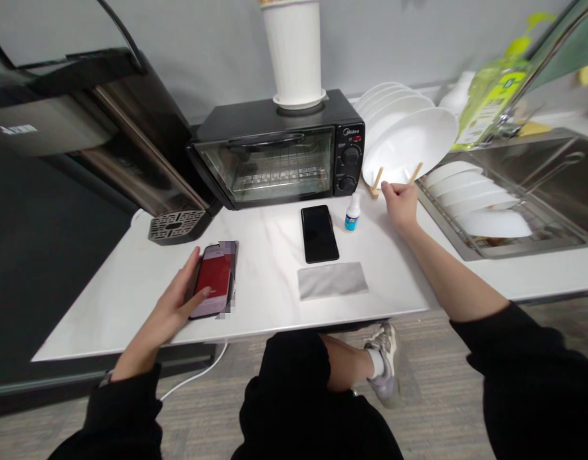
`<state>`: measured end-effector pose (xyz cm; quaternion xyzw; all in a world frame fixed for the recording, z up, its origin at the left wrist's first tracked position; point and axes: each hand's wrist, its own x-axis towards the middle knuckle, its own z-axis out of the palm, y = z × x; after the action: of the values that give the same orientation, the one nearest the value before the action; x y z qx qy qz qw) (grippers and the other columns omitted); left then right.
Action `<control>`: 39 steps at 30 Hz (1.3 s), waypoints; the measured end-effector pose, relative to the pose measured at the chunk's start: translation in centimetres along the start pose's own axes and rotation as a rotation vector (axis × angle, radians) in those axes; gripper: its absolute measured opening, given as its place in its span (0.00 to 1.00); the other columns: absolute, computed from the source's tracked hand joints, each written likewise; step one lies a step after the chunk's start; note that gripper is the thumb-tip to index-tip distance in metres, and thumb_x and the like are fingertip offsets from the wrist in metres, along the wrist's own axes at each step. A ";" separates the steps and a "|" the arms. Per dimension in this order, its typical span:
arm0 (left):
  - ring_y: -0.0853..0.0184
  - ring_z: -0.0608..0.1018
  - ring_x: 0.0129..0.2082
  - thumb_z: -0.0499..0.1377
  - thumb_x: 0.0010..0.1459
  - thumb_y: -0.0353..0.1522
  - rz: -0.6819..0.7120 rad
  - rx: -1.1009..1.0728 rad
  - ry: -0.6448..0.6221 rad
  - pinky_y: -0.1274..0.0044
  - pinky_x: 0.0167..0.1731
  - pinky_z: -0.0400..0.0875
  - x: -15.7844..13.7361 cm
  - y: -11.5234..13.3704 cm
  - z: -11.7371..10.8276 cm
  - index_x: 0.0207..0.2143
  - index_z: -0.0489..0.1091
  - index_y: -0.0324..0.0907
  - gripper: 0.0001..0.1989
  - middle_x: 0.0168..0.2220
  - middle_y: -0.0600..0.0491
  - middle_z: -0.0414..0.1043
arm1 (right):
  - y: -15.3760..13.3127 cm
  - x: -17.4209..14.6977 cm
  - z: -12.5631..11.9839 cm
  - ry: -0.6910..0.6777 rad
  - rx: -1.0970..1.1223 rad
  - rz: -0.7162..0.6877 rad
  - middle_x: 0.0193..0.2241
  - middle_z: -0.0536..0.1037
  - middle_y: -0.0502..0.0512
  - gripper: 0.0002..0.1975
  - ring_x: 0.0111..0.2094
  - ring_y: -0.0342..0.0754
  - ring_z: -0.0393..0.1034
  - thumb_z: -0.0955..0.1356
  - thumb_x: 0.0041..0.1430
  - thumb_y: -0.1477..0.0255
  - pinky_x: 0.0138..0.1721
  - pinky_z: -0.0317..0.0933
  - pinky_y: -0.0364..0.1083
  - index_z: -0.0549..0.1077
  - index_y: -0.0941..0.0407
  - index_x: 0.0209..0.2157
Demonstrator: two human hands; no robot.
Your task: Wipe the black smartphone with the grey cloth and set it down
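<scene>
My left hand (pixel 181 294) is closed round a smartphone (pixel 213 278) with a red screen. Its thumb lies over the lower part of the screen, the fingers along the left edge. My right hand (pixel 399 201) is closed in front of the plate rack (pixel 376 184), close to its wooden pegs and the front white plate (pixel 408 144). What the right fingers hold, if anything, is hidden. Between the hands lies a black smartphone (pixel 320 234), dark screen up. A small white spray bottle (pixel 352 214) with a blue label stands beside it, and a folded grey cloth (pixel 332 281) lies nearer the counter edge.
A black toaster oven (pixel 279 163) stands at the back, bearing a white ribbed pot (pixel 296 54). At left is a drinks machine (pixel 126 134). The sink (pixel 557 185) at right holds stacked white bowls (pixel 475 198); a green pump bottle (pixel 495 96) stands behind.
</scene>
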<state>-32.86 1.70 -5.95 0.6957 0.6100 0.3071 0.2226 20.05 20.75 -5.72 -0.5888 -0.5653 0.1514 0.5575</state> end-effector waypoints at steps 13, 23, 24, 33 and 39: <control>0.52 0.54 0.76 0.62 0.65 0.48 -0.043 -0.061 -0.045 0.55 0.75 0.47 0.0 -0.1 -0.2 0.76 0.44 0.60 0.43 0.78 0.57 0.46 | 0.0 0.0 0.0 0.002 -0.004 -0.015 0.15 0.49 0.43 0.30 0.21 0.40 0.43 0.68 0.65 0.60 0.26 0.42 0.48 0.51 0.52 0.16; 0.51 0.53 0.76 0.63 0.63 0.49 -0.091 -0.092 -0.035 0.57 0.75 0.47 -0.2 0.6 -0.2 0.75 0.46 0.61 0.44 0.77 0.57 0.47 | 0.1 0.1 0.0 -0.012 -0.018 -0.009 0.16 0.49 0.44 0.31 0.22 0.40 0.44 0.68 0.65 0.55 0.26 0.42 0.47 0.51 0.52 0.16; 0.51 0.53 0.76 0.63 0.63 0.50 -0.093 -0.095 -0.035 0.57 0.75 0.47 -0.1 0.6 -0.2 0.75 0.46 0.61 0.44 0.77 0.58 0.47 | 0.1 0.1 0.0 -0.015 -0.019 -0.009 0.16 0.49 0.44 0.31 0.22 0.40 0.44 0.68 0.65 0.55 0.26 0.42 0.47 0.51 0.52 0.16; 0.51 0.53 0.76 0.64 0.63 0.49 -0.114 -0.132 -0.025 0.56 0.75 0.46 -0.2 0.6 0.0 0.75 0.46 0.62 0.45 0.77 0.57 0.47 | 0.1 0.2 0.0 -0.033 -0.029 -0.013 0.17 0.49 0.44 0.31 0.22 0.40 0.43 0.68 0.66 0.54 0.26 0.42 0.47 0.51 0.52 0.16; 0.50 0.53 0.76 0.64 0.62 0.50 -0.115 -0.134 -0.025 0.54 0.74 0.47 -0.2 0.8 -0.1 0.75 0.46 0.61 0.45 0.77 0.56 0.47 | 0.1 0.2 0.0 -0.035 -0.025 -0.011 0.16 0.49 0.44 0.32 0.22 0.41 0.44 0.68 0.65 0.51 0.26 0.42 0.47 0.51 0.52 0.16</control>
<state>-32.33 1.39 -5.35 0.6467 0.6244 0.3252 0.2934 20.12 20.89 -5.69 -0.5898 -0.5801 0.1513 0.5410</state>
